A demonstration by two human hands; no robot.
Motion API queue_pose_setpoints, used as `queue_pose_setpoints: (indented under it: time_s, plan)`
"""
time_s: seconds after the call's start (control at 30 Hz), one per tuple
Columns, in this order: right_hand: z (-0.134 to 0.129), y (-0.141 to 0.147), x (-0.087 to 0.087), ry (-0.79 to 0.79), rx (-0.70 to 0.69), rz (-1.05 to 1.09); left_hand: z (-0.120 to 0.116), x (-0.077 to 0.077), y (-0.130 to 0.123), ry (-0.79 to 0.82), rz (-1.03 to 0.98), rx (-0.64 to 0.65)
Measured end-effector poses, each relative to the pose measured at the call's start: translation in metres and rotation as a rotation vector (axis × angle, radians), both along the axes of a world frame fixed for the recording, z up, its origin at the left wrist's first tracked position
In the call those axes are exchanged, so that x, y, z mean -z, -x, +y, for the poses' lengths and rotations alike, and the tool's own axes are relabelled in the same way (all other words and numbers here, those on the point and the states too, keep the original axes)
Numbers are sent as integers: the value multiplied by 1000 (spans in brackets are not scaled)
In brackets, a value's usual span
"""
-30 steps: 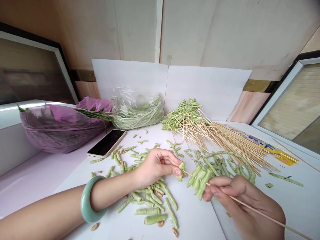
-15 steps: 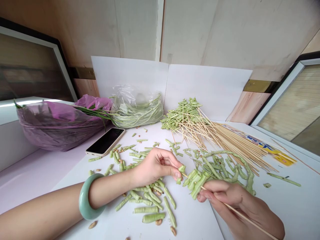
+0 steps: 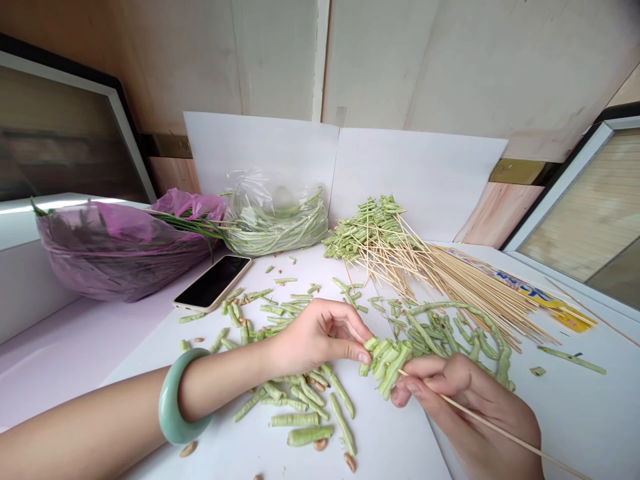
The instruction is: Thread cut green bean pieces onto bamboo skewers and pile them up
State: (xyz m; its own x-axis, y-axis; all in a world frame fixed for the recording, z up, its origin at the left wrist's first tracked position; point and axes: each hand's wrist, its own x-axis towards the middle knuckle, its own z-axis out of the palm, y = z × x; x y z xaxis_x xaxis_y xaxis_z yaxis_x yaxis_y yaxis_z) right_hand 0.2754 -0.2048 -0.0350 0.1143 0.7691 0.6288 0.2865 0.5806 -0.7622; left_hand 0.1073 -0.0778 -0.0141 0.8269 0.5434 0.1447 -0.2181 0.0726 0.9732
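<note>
My left hand (image 3: 325, 337), below a green bangle (image 3: 173, 393), pinches the end piece of green bean (image 3: 369, 353) at the tip of a wooden skewer (image 3: 480, 420). Several bean pieces (image 3: 393, 367) sit side by side on that skewer. My right hand (image 3: 465, 407) is closed round the skewer just behind them, its fingertips touching the last piece. The skewer's bare length runs down to the lower right. Cut bean pieces (image 3: 295, 420) lie scattered on the white table under and around my left hand.
Finished bean skewers (image 3: 370, 227) are piled at the back, sticks (image 3: 465, 287) pointing right. Longer beans (image 3: 450, 333) lie before them. A phone (image 3: 214, 283), a purple bag (image 3: 125, 253) and a clear bag of long beans (image 3: 275, 227) stand left. A yellow-blue wrapper (image 3: 565, 310) lies right.
My left hand has pushed the end bean piece along the skewer, against the other pieces. The gap between them has closed. My right hand has shifted slightly left.
</note>
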Motion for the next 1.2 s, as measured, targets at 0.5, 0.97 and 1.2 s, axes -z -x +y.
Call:
queue_pose_setpoints:
  time_s: [0.5,0.97,1.2]
  plan:
    - [6,-15,-19,45,137,-70,68,11,-11,-1025,748,-226]
    - [6,-13,-20,47,141,-78,58,-2,-1,-877,498,-375]
    - [6,-10,-18,-20,163,-102,23,-10,-5,-249,188,-241]
